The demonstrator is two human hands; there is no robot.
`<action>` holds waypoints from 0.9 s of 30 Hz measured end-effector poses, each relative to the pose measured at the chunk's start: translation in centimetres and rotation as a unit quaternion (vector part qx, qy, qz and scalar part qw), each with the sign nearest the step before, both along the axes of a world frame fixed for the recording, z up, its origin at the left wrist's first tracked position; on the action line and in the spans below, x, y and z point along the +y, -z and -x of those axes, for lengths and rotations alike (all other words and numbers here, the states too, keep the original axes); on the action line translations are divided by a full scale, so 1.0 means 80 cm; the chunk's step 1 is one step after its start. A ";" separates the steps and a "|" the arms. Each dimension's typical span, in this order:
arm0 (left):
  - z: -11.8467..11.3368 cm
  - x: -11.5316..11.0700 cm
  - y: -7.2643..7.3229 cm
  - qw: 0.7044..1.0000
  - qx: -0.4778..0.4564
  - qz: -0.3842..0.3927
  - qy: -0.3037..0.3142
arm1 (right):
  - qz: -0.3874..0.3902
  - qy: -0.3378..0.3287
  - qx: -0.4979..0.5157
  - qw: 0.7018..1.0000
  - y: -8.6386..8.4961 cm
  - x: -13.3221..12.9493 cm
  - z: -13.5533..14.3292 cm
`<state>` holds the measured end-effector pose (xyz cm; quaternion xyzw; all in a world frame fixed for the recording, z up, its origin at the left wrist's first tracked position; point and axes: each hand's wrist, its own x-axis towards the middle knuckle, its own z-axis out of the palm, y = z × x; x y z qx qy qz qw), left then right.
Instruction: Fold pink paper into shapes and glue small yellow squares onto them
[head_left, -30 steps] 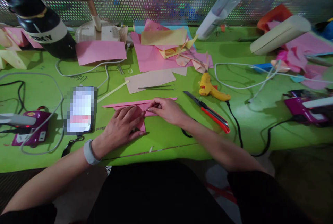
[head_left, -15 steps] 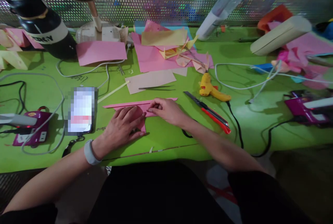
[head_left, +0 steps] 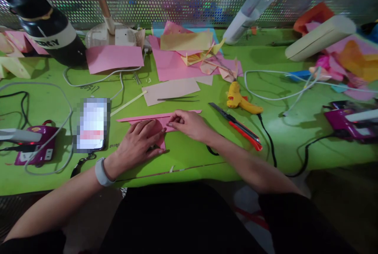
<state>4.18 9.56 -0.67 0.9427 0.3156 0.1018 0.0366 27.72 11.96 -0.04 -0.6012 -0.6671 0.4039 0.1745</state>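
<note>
On the green tabletop in front of me lies a piece of pink paper with a narrow strip along its far edge. My left hand rests on its left part, fingers stretched out and holding it flat. My right hand is closed in a pinch against the paper near the left fingertips; whatever is between its fingertips is too small to make out. Tweezers lie beyond the paper on a pale pink sheet. To the right are a red utility knife and a yellow glue gun.
A phone and a purple power strip with cables lie on the left. At the back stand a dark bottle, a fan and stacked coloured papers. Another purple power strip and a paper roll are on the right.
Both hands stay almost in place on the pink paper. An orange-yellow sheet or object has come into view at the far right, over the pink scraps.
</note>
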 end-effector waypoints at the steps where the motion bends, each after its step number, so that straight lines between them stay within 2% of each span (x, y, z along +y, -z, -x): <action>1: 0.000 0.000 0.000 1.000 0.001 -0.001 0.001 | 0.002 0.000 -0.002 1.000 -0.001 0.000 0.000; 12: -0.002 0.001 -0.003 1.000 -0.003 0.014 0.000 | 0.005 0.005 -0.011 1.000 -0.003 -0.001 0.002; 27: -0.002 0.001 0.000 1.000 0.013 -0.012 0.003 | -0.010 0.038 -0.001 0.999 -0.007 -0.003 0.009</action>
